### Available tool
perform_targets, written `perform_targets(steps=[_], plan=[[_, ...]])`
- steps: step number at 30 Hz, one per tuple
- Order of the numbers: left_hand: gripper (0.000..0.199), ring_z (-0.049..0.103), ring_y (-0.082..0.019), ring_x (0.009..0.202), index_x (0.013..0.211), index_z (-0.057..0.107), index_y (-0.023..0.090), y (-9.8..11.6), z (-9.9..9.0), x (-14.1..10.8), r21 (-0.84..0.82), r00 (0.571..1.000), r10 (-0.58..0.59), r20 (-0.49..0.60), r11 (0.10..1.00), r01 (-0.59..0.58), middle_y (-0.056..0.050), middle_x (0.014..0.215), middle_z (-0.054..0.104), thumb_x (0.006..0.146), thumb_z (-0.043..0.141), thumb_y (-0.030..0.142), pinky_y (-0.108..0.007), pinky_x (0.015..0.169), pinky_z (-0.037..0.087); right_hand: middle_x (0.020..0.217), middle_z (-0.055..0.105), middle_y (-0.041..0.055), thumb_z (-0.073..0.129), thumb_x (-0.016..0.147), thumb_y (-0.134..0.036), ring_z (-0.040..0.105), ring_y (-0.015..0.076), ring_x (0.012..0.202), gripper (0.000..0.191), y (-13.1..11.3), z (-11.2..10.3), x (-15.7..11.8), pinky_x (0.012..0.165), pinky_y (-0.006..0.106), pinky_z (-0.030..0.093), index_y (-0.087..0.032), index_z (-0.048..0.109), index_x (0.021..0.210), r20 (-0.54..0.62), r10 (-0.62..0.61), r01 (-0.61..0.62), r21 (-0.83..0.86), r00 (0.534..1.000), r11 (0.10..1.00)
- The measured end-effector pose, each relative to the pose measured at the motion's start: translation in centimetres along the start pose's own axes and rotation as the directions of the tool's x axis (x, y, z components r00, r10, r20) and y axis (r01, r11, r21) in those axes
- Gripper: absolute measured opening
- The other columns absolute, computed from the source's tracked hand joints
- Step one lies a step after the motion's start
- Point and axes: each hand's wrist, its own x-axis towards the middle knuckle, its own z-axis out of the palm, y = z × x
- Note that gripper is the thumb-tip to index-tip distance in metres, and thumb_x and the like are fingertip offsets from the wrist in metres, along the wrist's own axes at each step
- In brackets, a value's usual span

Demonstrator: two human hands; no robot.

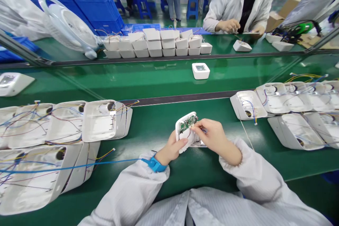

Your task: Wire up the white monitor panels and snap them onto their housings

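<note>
My left hand [173,146] grips a white plastic cover [182,145] by its lower left side, holding it tilted up over the green bench. A green circuit board [186,124] is fixed in the upper part of this cover. My right hand [210,135] pinches at the board's right edge; what sits between the fingertips is too small to make out, perhaps a plug or wire end. Behind and below the cover, partly hidden by my right hand, a white housing [196,143] shows. A blue wrist strap [156,165] with a cord is on my left wrist.
Open white housings [97,122] with loose wires are stacked at the left; more housings [249,104] stand at the right. One finished-looking white unit [200,71] sits on the green belt [148,77]. Across it are stacked housings [155,47], a fan [69,24] and a co-worker [222,3].
</note>
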Motion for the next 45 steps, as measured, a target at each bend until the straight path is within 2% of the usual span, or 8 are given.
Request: perform_targets(steps=[3,6,9,12,20,28,36,45], plan=[[0.056,0.06,-0.028,0.103,0.122,0.061,0.014,0.4,0.1,0.1,-0.052,1.0,-0.005,0.021,0.999,0.006,-0.009,0.113,0.066,0.074,0.072,0.042,-0.039,0.093,0.046,0.075,0.067,0.0011,0.068,0.088,-0.033,0.062,0.0164,0.07,0.015,0.4,0.2,0.1,0.066,0.029,0.047,-0.02,0.063,0.08,-0.097,-0.015,0.013,-0.019,0.995,1.0],[0.057,0.059,-0.03,0.107,0.124,0.06,0.015,0.4,0.0,0.1,-0.079,1.0,-0.022,0.022,0.997,0.024,-0.01,0.118,0.065,0.074,0.073,0.04,-0.042,0.097,0.045,0.109,0.066,0.0095,0.074,0.082,-0.038,0.065,0.022,0.092,0.034,0.9,0.1,0.5,0.073,0.033,0.053,-0.02,0.063,0.108,-0.173,-0.044,0.049,0.027,0.984,0.998],[0.058,0.059,-0.031,0.108,0.124,0.058,0.015,0.0,-0.3,0.1,-0.089,0.998,-0.036,0.05,0.995,0.04,-0.011,0.118,0.065,0.074,0.073,0.04,-0.044,0.098,0.044,0.131,0.058,0.0111,0.07,0.086,-0.035,0.061,0.024,0.11,0.051,1.2,0.0,0.7,0.088,0.037,0.055,-0.023,0.053,0.132,-0.12,-0.12,0.132,0.097,0.986,0.987],[0.058,0.059,-0.031,0.11,0.125,0.058,0.016,-0.4,-0.4,0.0,-0.082,0.998,-0.021,0.059,0.996,0.026,-0.011,0.121,0.064,0.075,0.073,0.04,-0.047,0.1,0.043,0.124,0.064,0.0081,0.065,0.09,-0.03,0.062,0.0235,0.113,0.044,1.3,0.0,0.7,0.098,0.039,0.052,-0.025,0.055,0.133,-0.108,-0.171,0.182,0.097,0.979,0.979],[0.055,0.06,-0.029,0.107,0.123,0.06,0.016,0.0,-0.1,0.1,-0.107,0.999,-0.021,0.049,0.994,0.026,-0.009,0.116,0.066,0.074,0.073,0.039,-0.042,0.096,0.046,0.121,0.066,0.0103,0.065,0.09,-0.032,0.064,0.0237,0.109,0.045,1.4,0.3,0.6,0.095,0.038,0.054,-0.022,0.056,0.133,-0.145,-0.202,0.208,0.026,0.968,0.978],[0.063,0.063,-0.027,0.096,0.124,0.059,0.016,0.4,0.2,-0.1,-0.176,0.996,-0.084,-0.03,0.981,0.078,-0.009,0.111,0.067,0.068,0.078,0.037,-0.037,0.087,0.049,0.136,0.055,0.0152,0.051,0.098,-0.033,0.054,0.0263,0.124,0.055,1.9,0.6,0.5,0.102,0.043,0.05,-0.019,0.035,0.149,-0.011,-0.272,0.27,-0.098,0.962,0.958],[0.056,0.063,-0.026,0.095,0.118,0.064,0.014,0.7,0.4,0.1,-0.141,0.998,-0.056,-0.013,0.989,0.054,-0.009,0.107,0.068,0.069,0.076,0.039,-0.035,0.086,0.049,0.125,0.062,0.0176,0.046,0.1,-0.031,0.065,0.0261,0.102,0.048,1.5,0.7,0.4,0.08,0.039,0.055,-0.014,0.038,0.144,-0.064,-0.333,0.305,-0.265,0.941,0.915],[0.05,0.063,-0.023,0.083,0.11,0.066,0.014,0.6,0.8,-0.2,-0.153,0.998,-0.062,-0.024,0.986,0.057,-0.008,0.097,0.069,0.069,0.076,0.041,-0.034,0.077,0.051,0.12,0.065,0.0167,0.048,0.099,-0.031,0.067,0.0254,0.096,0.044,1.4,0.9,0.3,0.078,0.038,0.054,-0.015,0.044,0.14,-0.1,-0.317,0.284,-0.252,0.943,0.925]])
